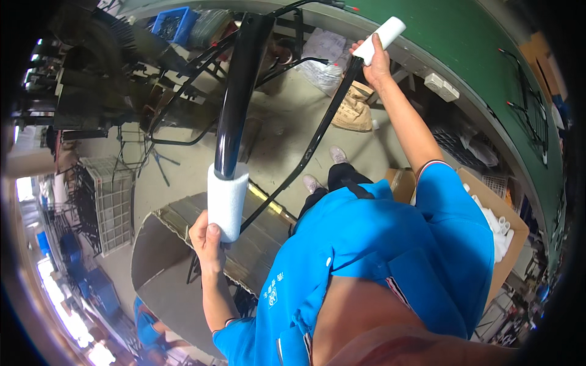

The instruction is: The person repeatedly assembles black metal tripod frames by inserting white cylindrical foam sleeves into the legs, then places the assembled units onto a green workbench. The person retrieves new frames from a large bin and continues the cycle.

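Note:
A thick black metal tube (239, 97) rises in front of me, with a white foam sleeve (227, 210) around its near end. My left hand (207, 238) is closed on the lower part of that sleeve, thumb on the near side. A thinner, bent black bar (323, 125) runs from behind this sleeve up to the far right. At its far end sits a second white foam sleeve (387, 36), tilted, and my right hand (377, 61) grips it with the thumb on top. Where the bar meets the thick tube is hidden.
On my right stand a long green worktable (482, 79) and an open carton (516, 244) of white foam tubes. A curved cardboard sheet (177, 268) lies at near left, a wire cage (113, 201) beyond it. A brown sack (354, 110) and black metal frames (177, 141) are ahead.

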`<state>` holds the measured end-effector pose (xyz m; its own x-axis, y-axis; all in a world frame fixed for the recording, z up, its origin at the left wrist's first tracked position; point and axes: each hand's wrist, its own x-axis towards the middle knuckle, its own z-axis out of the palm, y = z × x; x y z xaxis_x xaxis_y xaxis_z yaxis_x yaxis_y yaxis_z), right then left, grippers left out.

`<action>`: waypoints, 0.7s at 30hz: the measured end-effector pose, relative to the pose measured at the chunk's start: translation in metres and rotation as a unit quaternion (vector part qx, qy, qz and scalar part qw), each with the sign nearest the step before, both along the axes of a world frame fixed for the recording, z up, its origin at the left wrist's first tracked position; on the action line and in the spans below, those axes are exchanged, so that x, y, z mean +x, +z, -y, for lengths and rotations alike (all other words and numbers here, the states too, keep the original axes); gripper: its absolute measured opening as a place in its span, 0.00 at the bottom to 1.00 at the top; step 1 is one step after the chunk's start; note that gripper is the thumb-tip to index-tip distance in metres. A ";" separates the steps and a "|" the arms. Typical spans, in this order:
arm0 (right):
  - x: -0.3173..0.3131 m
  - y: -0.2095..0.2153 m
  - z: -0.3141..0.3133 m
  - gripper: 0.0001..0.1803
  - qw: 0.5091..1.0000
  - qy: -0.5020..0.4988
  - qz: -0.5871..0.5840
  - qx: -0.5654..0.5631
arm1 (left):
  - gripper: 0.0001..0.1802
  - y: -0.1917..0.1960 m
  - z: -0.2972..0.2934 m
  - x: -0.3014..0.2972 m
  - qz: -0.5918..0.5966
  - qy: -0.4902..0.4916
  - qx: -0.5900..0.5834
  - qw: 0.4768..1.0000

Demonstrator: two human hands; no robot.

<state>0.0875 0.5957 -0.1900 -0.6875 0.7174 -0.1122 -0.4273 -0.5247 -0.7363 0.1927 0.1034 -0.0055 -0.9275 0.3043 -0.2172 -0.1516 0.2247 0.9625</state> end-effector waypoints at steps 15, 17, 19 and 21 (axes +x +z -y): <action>-0.064 -0.055 0.101 0.13 0.961 0.244 0.105 0.073 | 0.30 0.017 -0.055 0.040 -0.063 0.135 -0.092 0.984; -0.012 -0.124 0.148 0.12 0.891 0.415 0.103 0.156 | 0.27 0.026 -0.072 0.034 -0.021 0.151 -0.087 0.985; 0.050 -0.129 0.172 0.25 0.613 0.656 0.101 0.429 | 0.23 0.024 -0.079 0.029 0.026 0.189 -0.060 0.980; 0.070 -0.070 0.172 0.26 0.527 0.712 0.140 0.441 | 0.21 0.012 -0.073 0.033 0.034 0.233 -0.060 0.970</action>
